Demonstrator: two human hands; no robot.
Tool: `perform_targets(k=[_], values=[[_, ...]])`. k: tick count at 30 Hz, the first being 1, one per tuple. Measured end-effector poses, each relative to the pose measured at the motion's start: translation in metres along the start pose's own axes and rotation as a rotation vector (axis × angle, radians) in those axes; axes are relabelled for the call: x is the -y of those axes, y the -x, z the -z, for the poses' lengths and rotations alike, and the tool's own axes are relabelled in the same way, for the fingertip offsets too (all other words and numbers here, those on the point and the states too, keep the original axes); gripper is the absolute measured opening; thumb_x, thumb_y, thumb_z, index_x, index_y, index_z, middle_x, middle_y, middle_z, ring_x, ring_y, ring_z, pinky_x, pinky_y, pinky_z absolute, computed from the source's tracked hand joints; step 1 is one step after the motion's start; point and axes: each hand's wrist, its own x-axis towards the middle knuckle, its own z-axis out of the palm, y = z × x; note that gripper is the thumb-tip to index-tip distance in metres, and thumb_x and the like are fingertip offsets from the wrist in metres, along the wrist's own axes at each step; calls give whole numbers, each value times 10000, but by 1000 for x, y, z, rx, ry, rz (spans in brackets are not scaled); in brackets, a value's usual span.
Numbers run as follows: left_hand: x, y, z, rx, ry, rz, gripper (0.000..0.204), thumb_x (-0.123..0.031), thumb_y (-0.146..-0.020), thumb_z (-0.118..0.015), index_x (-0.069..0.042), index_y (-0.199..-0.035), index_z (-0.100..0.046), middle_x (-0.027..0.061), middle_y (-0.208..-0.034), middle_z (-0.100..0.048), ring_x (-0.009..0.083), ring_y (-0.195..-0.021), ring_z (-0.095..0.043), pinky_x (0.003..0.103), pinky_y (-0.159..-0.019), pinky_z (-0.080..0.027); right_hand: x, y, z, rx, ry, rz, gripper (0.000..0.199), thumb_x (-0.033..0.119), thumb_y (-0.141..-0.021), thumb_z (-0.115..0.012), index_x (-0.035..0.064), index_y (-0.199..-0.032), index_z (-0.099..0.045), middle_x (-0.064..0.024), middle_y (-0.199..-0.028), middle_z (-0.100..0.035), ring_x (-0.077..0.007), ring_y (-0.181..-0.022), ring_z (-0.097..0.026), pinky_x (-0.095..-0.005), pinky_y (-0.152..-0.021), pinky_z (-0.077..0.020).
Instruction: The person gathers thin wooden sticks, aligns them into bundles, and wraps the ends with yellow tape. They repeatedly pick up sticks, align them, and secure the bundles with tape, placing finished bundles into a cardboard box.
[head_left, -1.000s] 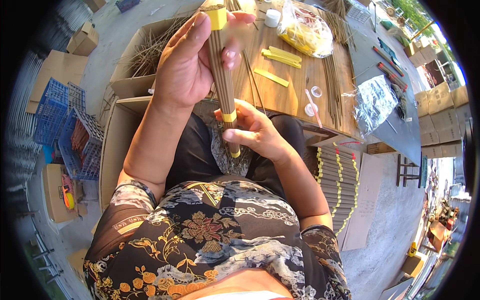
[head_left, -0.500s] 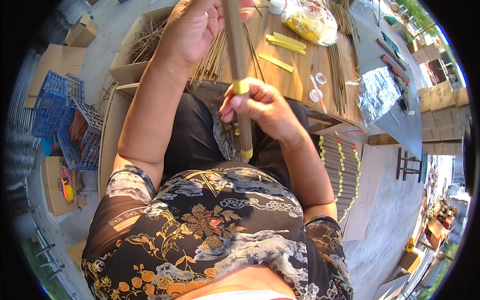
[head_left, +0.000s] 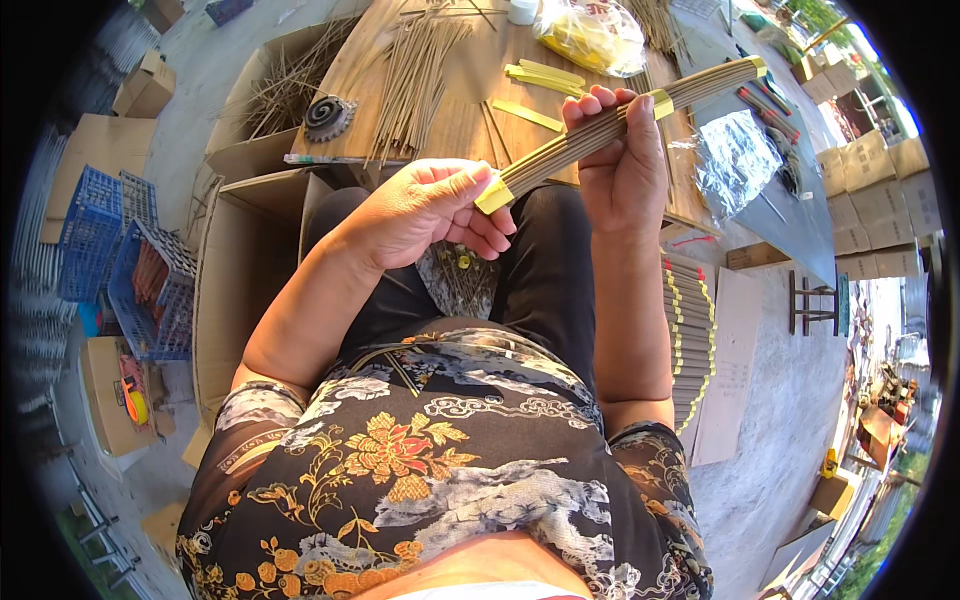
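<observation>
**Both hands on one banded bundle of sticks**

While you sit at the wooden table (head_left: 470, 120), your two hands hold a single bundle of thin tan sticks (head_left: 600, 130) slantwise above your lap, its far end raised toward the upper right. Your left hand (head_left: 430, 210) is closed around the near, lower end, fingers curled just beside the yellow band (head_left: 497, 195) wrapped there. Your right hand (head_left: 620, 165) grips the bundle farther up, fingers folded over it next to a second yellow band (head_left: 662, 103); a third yellow band caps the far tip.

Beyond your hands, the table carries loose sticks (head_left: 415, 70) fanned out in a heap, a few flat yellow strips (head_left: 545, 75), a dark coiled spiral (head_left: 328, 115) near its left edge, and a clear bag with yellow contents (head_left: 590, 35). A crumpled clear plastic sheet (head_left: 735, 160) lies on the grey surface to the right.

To your right, finished bundles with yellow bands (head_left: 690, 340) are stacked in a row beside your leg. On your left stands an open cardboard box (head_left: 235, 290), and farther left sit two blue plastic crates (head_left: 120, 250).
</observation>
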Motion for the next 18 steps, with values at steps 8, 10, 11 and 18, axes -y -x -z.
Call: perform_targets(k=[8,10,11,18], values=[[12,3,-14,-48,-284,-205,153,-121,-856,-545,16,-924,-553,38,-738,-551,81,-619,-536,223,-571,-463,6,19,-5,-40,-5,113,204,229,-893,-478,27,-910,-505,-111,-869,-595,-227,-796,-587,-388,-812,-480],[16,4,-21,-114,-275,-323,195,-97,-853,-545,41,-989,-524,44,-752,-553,93,-634,-539,229,-593,-467,8,22,-4,-63,-9,134,213,233,-893,-474,23,-915,-505,-113,-865,-595,-234,-805,-582,-399,-835,-469],[19,4,-25,-142,-272,-378,223,-86,-851,-545,54,-1021,-510,48,-759,-554,99,-641,-541,232,-604,-469,8,24,-4,-43,-8,151,201,224,-889,-484,26,-914,-506,-114,-862,-593,-231,-797,-582,-402,-828,-471],[23,4,-26,-170,-322,-317,282,-190,-889,-488,53,-1031,-519,79,-728,-569,134,-593,-555,243,-552,-480,22,44,-14,-115,-30,143,188,205,-890,-491,25,-942,-489,-117,-873,-594,-199,-773,-602,-324,-724,-502]])
